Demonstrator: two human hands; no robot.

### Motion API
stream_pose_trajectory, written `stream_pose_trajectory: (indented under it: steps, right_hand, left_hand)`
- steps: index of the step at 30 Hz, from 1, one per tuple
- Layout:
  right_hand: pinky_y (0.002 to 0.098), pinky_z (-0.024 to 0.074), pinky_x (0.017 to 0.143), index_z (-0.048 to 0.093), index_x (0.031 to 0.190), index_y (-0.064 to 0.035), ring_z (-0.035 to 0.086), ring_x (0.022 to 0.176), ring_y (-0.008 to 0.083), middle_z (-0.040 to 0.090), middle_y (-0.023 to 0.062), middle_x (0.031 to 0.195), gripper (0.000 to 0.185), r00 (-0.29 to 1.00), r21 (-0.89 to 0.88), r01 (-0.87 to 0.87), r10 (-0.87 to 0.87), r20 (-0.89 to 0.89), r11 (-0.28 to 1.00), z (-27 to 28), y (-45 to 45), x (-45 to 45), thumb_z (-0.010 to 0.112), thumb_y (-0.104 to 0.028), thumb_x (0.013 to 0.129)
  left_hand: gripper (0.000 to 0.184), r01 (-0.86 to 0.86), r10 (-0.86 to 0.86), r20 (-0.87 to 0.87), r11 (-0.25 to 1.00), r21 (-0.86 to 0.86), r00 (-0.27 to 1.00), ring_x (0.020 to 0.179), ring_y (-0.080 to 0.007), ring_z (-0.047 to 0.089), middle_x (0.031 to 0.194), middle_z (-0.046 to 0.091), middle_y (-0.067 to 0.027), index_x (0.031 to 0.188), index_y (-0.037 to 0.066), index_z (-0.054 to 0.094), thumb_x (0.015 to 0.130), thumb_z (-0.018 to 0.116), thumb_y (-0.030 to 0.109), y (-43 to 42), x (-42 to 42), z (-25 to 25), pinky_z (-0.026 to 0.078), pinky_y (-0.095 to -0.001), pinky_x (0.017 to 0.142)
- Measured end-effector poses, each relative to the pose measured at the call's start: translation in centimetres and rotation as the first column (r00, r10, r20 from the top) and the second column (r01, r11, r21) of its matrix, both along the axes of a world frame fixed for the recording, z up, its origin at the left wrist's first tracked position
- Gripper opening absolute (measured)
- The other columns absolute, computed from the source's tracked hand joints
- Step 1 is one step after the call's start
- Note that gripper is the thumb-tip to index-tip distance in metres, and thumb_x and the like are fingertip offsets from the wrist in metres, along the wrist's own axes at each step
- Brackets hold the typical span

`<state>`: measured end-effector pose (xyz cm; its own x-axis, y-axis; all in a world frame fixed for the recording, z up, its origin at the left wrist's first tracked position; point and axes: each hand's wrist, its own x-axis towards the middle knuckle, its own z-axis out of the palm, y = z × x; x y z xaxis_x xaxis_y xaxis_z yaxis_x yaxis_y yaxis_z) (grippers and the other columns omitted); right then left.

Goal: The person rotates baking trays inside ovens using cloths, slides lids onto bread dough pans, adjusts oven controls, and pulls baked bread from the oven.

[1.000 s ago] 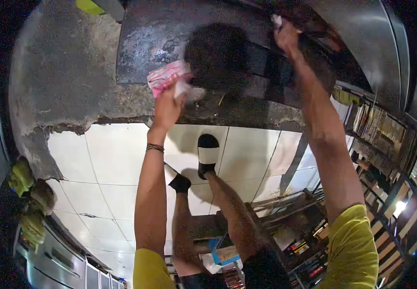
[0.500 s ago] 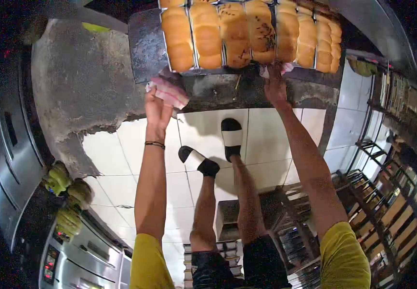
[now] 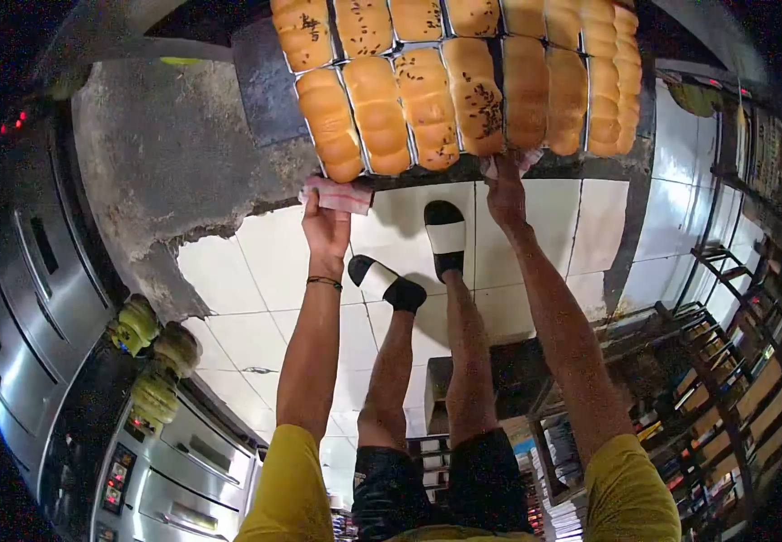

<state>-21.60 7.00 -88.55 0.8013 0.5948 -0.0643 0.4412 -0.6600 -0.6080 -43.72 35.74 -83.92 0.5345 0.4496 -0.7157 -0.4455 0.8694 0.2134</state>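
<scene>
Rows of golden-brown bread loaves [image 3: 423, 108] sit in metal pans at the top of the view, some topped with dark sprinkles. My left hand [image 3: 326, 239] is closed around a folded pink-and-white striped cloth [image 3: 348, 198], just at the front left corner of the pans. Whether that cloth presses on the metal I cannot tell. Under the front edge, right of the middle, my right hand [image 3: 506, 197] grips a second pinkish cloth [image 3: 528, 161] against the pans. Its fingertips are hidden beneath the loaves.
A worn dark ledge [image 3: 165, 144] with a broken edge lies at left. Steel ovens [image 3: 174, 461] stand lower left, with green mitts [image 3: 152, 397] by them. Racks [image 3: 725, 361] fill the right side. My feet in slides [image 3: 445, 237] stand on white tiles [image 3: 526, 235].
The bread pans have come toward me, past the ledge's front edge, and another row shows more fully. My left hand with its cloth has moved right, closer to the pans' corner.
</scene>
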Motion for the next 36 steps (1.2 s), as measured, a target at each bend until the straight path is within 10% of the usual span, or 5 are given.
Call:
stream_pose_trajectory:
  steps: [8,9,15,21,36]
  right_hand:
    - [0.0285,0.0509,0.072,0.046,0.140,-0.0060,0.061,0.075,0.0171,0.064,0.0065,0.097,0.042,0.608,0.335,0.473,-0.027,-0.794,0.815,9.2,-1.8,-3.7,0.042,-0.005,0.098]
    - [0.0297,0.0503,0.071,0.044,0.139,-0.0052,0.057,0.074,0.0137,0.060,0.0059,0.097,0.042,0.598,0.131,0.451,-0.190,-0.779,0.883,11.3,-1.6,-3.5,0.048,-0.007,0.098]
    - [0.0330,0.0493,0.075,0.046,0.130,-0.0072,0.056,0.081,0.0143,0.057,0.0072,0.105,0.039,0.785,0.147,0.028,0.069,-0.615,0.989,17.4,3.5,-0.4,0.059,-0.005,0.093]
    - [0.0495,0.0508,0.079,0.037,0.139,-0.0093,0.062,0.096,0.0459,0.064,0.0267,0.103,0.065,0.770,-0.367,-0.636,0.590,-0.243,0.679,23.9,17.8,3.8,0.063,-0.006,0.080]
    - [0.0467,0.0552,0.079,0.042,0.142,-0.0239,0.068,0.100,0.0331,0.068,0.0157,0.111,0.060,0.251,-0.949,-0.316,0.965,-0.071,0.012,19.3,44.3,5.0,0.061,-0.018,0.085]
  left_hand:
    - [0.027,0.018,-0.018,-0.094,1.000,-0.003,0.995,0.112,-0.0214,0.060,0.119,0.064,-0.0087,0.122,0.008,0.056,0.101,0.048,0.024,-2.0,-4.0,-2.6,0.045,-0.0355,0.102]
    - [0.024,0.043,-0.052,0.327,0.998,0.034,0.944,0.103,-0.0185,0.062,0.109,0.066,-0.0066,0.117,0.009,0.058,0.101,0.049,0.024,-2.5,-6.6,-5.9,0.047,-0.0335,0.096]
    - [0.017,0.023,-0.034,-0.414,0.999,-0.031,0.910,0.050,-0.0028,0.048,0.058,0.050,0.0064,0.092,0.012,0.059,0.099,0.048,0.023,-4.5,-8.2,3.6,0.039,-0.0207,0.045]
    - [0.025,0.009,0.042,-0.451,0.994,0.110,0.892,0.071,-0.0110,0.059,0.079,0.064,-0.0031,0.089,0.003,0.066,0.096,0.048,0.018,-9.4,-18.6,0.4,0.047,-0.0259,0.062]
    - [0.030,-0.087,0.011,-0.650,0.993,-0.085,0.760,0.080,-0.0146,0.057,0.091,0.064,-0.0039,0.107,-0.002,0.064,0.097,0.052,0.023,-14.2,-35.3,-2.6,0.046,-0.0304,0.071]
